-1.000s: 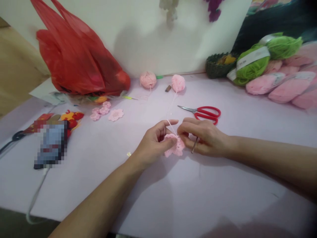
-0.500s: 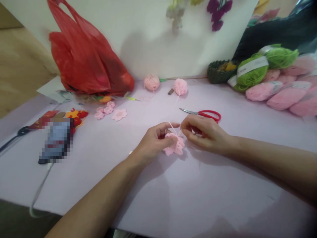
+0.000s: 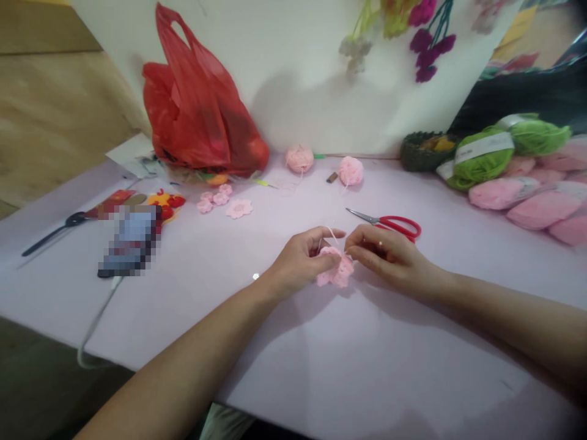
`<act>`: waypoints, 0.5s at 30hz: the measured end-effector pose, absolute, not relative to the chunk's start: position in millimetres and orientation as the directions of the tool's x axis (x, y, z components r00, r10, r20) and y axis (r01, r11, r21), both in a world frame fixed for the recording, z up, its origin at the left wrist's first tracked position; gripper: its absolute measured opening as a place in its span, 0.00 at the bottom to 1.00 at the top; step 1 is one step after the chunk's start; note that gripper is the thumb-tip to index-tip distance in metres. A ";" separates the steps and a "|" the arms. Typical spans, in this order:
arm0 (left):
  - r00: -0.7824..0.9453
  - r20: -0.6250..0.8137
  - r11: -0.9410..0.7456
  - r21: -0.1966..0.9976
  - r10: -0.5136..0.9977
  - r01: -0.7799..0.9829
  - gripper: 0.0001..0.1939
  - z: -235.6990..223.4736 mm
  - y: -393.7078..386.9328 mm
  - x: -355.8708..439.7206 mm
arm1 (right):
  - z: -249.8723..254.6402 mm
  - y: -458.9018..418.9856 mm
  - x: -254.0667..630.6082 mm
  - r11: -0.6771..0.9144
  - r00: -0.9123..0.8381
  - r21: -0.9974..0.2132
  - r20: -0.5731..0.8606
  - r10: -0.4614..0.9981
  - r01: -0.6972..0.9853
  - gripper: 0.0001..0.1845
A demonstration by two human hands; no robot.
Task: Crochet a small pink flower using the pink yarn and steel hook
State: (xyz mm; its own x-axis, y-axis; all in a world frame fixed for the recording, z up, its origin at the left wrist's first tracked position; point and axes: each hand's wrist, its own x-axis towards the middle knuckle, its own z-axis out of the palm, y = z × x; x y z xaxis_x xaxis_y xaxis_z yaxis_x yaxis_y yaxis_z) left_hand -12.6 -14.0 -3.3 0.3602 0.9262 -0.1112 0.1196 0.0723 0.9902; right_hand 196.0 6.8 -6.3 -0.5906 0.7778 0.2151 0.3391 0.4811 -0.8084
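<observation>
My left hand point(image 3: 305, 260) is closed on a pink crocheted flower piece point(image 3: 337, 275), thumb on top. Pale pink yarn point(image 3: 334, 235) runs by its raised index finger. My right hand point(image 3: 389, 256) is pinched at the right edge of the piece. A small bright spot shows among its fingers, but what they grip is mostly hidden. Just behind the right hand lie red-handled scissors point(image 3: 387, 224), blades pointing left. A pink yarn ball point(image 3: 351, 171) stands farther back, beside a small brown block point(image 3: 331, 178).
A red plastic bag point(image 3: 202, 122) stands at the back left, with pink crocheted flowers point(image 3: 239, 209) before it. A pixelated device point(image 3: 131, 241) with a cable lies left. Another yarn ball point(image 3: 299, 159) is at the back. Green skeins point(image 3: 486, 156), pink skeins point(image 3: 534, 205) and a dark basket point(image 3: 424, 153) occupy the right.
The camera view has shifted, so the scene sits farther right. My right hand has come closer to the flower piece and its fingertips now meet its edge. The left hand keeps its grip.
</observation>
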 end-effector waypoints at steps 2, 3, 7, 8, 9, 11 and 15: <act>0.361 -0.112 0.066 0.988 0.926 0.139 0.22 -3.8 -13.4 -13.5 | -1.0 6.2 196.2 0.362 -0.588 -0.874 0.114 0.801 0.323 0.13; 0.362 -0.116 0.065 0.987 0.925 0.150 0.22 -3.6 -13.2 -13.8 | 2.3 6.2 196.8 0.331 -0.591 -0.894 0.097 0.801 0.302 0.14; 0.367 -0.138 0.078 0.982 0.920 0.174 0.22 -0.8 -14.0 -13.9 | 13.9 7.7 201.0 0.214 -0.692 -0.944 -0.022 0.722 0.253 0.16; 0.367 -0.147 0.085 0.980 0.919 0.180 0.22 0.2 -14.4 -13.8 | 15.5 8.2 202.2 0.177 -0.713 -0.949 -0.065 0.698 0.259 0.17; 0.363 -0.154 0.091 0.979 0.919 0.185 0.22 1.0 -14.7 -13.8 | 16.6 8.8 203.2 0.144 -0.721 -0.952 -0.101 0.685 0.270 0.18; 0.349 -0.155 0.093 0.978 0.924 0.188 0.22 1.8 -14.8 -14.1 | 16.8 9.6 204.2 0.093 -0.701 -0.953 -0.145 0.699 0.290 0.19; 0.323 -0.136 0.087 0.983 0.937 0.162 0.21 1.1 -13.5 -15.2 | 12.5 10.4 202.5 -0.007 -0.632 -0.979 -0.139 0.762 0.206 0.18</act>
